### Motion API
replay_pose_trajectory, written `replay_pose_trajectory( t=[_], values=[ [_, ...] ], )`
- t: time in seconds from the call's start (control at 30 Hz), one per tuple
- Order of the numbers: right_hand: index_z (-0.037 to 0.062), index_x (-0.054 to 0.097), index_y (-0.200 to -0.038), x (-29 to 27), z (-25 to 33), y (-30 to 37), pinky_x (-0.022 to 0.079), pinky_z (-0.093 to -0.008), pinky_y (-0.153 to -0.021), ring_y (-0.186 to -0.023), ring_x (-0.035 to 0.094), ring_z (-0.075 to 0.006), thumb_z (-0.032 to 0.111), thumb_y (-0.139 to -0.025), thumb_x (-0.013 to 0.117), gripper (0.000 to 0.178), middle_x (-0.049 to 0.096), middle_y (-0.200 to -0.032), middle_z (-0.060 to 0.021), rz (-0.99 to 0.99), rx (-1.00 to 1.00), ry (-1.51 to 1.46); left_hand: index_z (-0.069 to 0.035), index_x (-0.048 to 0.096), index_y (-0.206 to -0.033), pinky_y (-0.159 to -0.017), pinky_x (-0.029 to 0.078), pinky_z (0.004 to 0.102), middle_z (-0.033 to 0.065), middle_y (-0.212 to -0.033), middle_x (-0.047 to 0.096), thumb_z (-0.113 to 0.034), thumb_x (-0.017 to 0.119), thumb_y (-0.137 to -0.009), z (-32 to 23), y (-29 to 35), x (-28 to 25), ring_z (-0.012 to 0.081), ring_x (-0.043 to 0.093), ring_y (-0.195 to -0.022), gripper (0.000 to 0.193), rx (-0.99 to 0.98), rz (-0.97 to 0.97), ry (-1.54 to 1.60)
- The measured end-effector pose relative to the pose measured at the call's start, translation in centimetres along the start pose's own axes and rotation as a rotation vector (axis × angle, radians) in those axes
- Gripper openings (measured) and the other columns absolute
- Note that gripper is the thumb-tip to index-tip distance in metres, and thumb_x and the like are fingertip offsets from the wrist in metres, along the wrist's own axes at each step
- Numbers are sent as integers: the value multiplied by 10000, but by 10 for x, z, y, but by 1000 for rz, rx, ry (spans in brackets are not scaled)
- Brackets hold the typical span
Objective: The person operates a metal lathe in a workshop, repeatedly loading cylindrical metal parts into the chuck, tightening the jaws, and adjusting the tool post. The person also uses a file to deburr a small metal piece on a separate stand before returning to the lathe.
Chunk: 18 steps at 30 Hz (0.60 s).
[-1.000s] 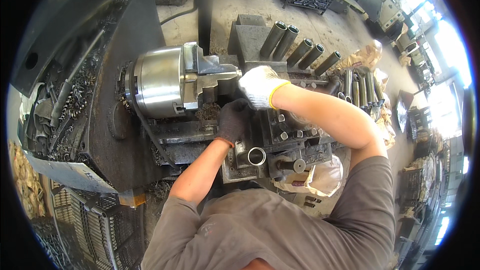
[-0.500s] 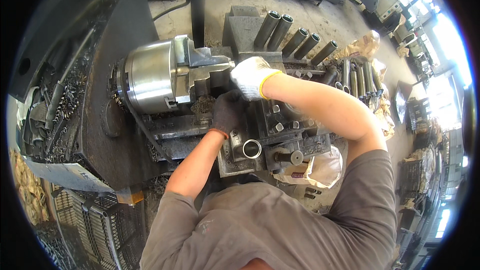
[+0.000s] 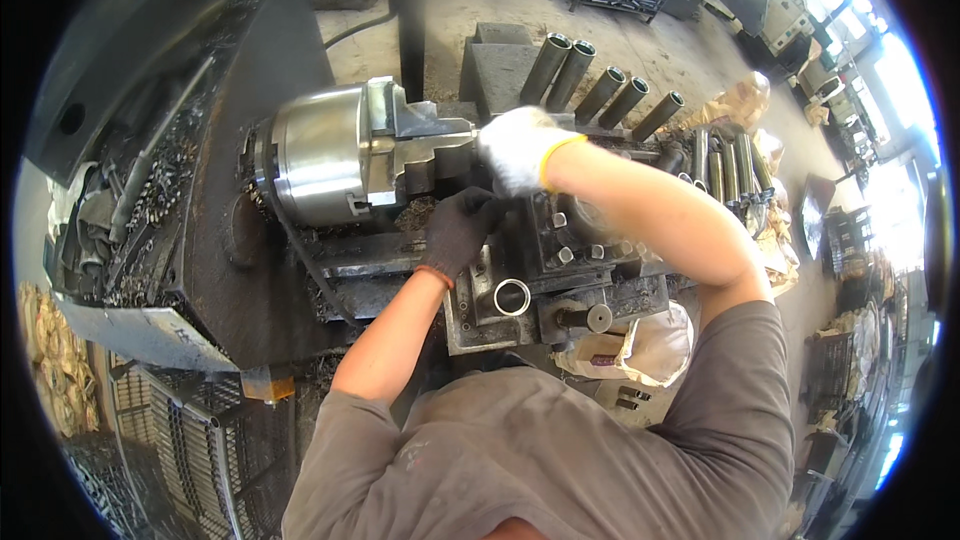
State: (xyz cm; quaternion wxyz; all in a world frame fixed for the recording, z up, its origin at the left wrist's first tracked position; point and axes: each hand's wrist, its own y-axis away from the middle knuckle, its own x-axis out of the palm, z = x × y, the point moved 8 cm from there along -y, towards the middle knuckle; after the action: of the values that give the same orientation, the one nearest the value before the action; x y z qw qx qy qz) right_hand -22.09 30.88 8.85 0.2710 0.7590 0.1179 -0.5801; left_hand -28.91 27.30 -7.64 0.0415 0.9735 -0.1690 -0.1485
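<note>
A bright steel lathe chuck (image 3: pixel 325 155) with stepped jaws (image 3: pixel 435 135) stands left of my hands. My right hand (image 3: pixel 520 150), in a white glove with a yellow cuff, is at the outer end of the jaws. It is motion-blurred; its fingers and anything in them cannot be made out. Lower and to the left, my left hand (image 3: pixel 460 230) wears a dark glove with an orange cuff. Its fingers are curled together below the jaws, and what they hold is hidden. A short metal tube (image 3: pixel 512 297) stands on the carriage (image 3: pixel 470 332) near my left wrist.
The bolted tool post (image 3: pixel 575 245) lies under my right forearm. Several upright steel tubes (image 3: pixel 600 97) stand behind it, with more tubes (image 3: pixel 735 168) at the right. A cylindrical handle (image 3: pixel 590 318) juts out near a pale sack (image 3: pixel 660 345). Metal chips (image 3: pixel 170 200) litter the left side.
The whole view has shifted slightly, so the machine appears a little further right and lower. My right hand is more blurred and sits slightly apart from my left hand, whose fingers show more.
</note>
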Motion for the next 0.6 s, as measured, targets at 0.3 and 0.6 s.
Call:
replay_pose_trajectory(
  t=[0.3,0.6],
  values=[
    [111,753,-826,-151,139,-17,602,-442,-804,-876,736,-327,223,-788,764,119,737,-852,-117,-914,-579,-477,-77,785,-1136,-837,578,374,140,-1061,786,-278,749,-951,40,161,-73,268,762,-942,276,-36,-181,-138],
    [149,840,-913,-195,270,-102,620,-444,-802,-892,760,-345,274,-814,724,196,785,-953,-132,-926,-565,-605,-26,776,-1116,-883,585,359,109,-1089,788,-70,698,-960,109,318,-119,206,745,-991,180,-127,-584,20]
  ],
)
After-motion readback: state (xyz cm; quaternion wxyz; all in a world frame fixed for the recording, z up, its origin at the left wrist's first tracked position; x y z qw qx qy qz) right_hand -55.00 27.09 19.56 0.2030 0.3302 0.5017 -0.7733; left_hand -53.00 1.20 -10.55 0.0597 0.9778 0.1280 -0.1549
